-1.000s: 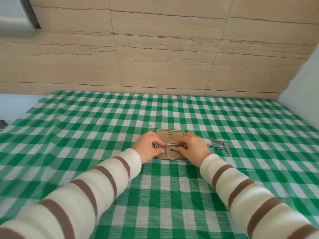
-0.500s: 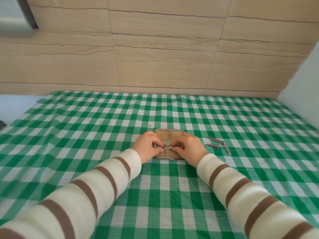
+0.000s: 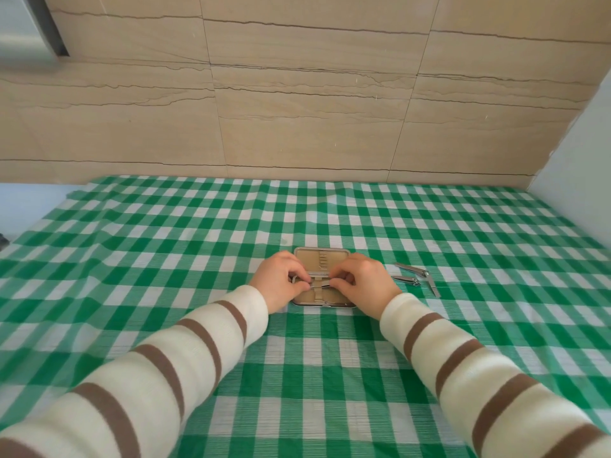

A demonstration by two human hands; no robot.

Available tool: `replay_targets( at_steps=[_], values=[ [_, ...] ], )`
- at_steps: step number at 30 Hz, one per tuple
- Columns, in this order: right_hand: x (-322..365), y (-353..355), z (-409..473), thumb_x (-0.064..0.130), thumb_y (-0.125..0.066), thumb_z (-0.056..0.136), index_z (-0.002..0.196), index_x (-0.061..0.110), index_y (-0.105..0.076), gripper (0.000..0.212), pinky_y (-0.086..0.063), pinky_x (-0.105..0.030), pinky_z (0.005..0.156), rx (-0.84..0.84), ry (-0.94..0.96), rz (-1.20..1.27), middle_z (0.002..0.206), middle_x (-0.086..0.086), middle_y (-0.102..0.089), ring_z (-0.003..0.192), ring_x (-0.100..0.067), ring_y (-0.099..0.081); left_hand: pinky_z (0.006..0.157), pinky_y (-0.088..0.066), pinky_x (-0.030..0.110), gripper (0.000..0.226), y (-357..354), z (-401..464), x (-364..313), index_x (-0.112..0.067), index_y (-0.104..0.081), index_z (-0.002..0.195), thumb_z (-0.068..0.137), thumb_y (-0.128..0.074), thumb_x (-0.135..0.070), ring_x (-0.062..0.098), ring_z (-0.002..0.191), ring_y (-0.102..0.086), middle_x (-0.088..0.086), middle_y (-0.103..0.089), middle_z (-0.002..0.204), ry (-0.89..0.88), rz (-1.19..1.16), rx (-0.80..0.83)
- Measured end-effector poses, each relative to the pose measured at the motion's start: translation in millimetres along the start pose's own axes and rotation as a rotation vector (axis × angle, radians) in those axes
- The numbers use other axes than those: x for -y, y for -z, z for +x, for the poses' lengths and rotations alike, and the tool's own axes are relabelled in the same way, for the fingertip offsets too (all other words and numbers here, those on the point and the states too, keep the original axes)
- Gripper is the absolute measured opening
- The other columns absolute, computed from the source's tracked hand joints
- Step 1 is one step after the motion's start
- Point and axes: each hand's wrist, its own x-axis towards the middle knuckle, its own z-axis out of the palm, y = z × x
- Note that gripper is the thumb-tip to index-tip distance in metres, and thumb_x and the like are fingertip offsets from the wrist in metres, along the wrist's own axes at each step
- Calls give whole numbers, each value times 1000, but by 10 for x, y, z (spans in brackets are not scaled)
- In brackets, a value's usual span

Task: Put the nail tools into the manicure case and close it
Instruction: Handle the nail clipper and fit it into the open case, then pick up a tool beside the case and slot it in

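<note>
hands still over open manicure case [image 3: 322, 259], fingers [image 3: 302, 285] seemingly pinching thin tool [image 3: 322, 285], clippers [image 3: 413, 274] unmoved

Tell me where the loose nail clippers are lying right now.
In the head view the nail clippers lie on the green checked tablecloth, just right of the right hand and the open manicure case, untouched.

Cream knit sleeves [image 3: 185, 368] with wide brown stripes, snug cuffs, both hands bare

Open tan manicure case [image 3: 322, 259] lies flat; 2 steel clippers [image 3: 411, 274] beside it.
</note>
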Motion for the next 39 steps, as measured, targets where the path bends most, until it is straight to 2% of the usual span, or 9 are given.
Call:
replay_targets(
  at_steps=[9,15,19,26,35,39],
  values=[
    [-260,308,-50,16,-60,85,87,11,-68,9,-42,-25,77,-94,-79,-41,86,-3,-59,76,-16,-54,93,-38,25,7,24,2,-15,-27,-67,74,78,-67,-22,12,95,-54,-6,-58,100,-9,1,-2],
    [-512,447,-132,16,-59,85,88,14,-67,9,-48,-35,82,-117,-220,-115,95,-6,-62,88,-20,-53,91,-39,27,6,43,6,-33,-28,-65,76,80,-65,-24,9,88,-53,-9,-58,94,-5,-22,-98],
    [-655,483,-232,23,-61,84,93,16,-66,12,-49,-35,84,-103,-314,-149,100,-7,-61,90,-20,-53,84,-39,27,12,48,0,-41,-30,-62,73,80,-64,-21,6,81,-52,-11,-57,86,12,-74,-168],
    [-758,485,-335,25,-64,81,94,16,-66,15,-45,-33,85,-82,-345,-185,99,-6,-61,100,-22,-50,81,-39,27,10,23,-32,-10,-27,-63,74,80,-64,-20,1,78,-51,-17,-54,82,35,-91,-198],
    [-734,471,-345,14,-60,84,94,11,-66,12,-48,-34,85,-90,-352,-191,99,-10,-61,92,-25,-54,70,-32,14,9,5,-60,-3,-27,-63,75,81,-64,-20,1,77,-51,-13,-56,84,37,-94,-198],
    [-682,454,-343,15,-57,86,98,8,-63,15,-49,-37,87,-105,-342,-173,103,-12,-59,92,-27,-57,71,-33,16,6,5,-76,8,-24,-65,78,81,-63,-20,2,79,-52,-12,-56,85,42,-98,-190]
  ],
)
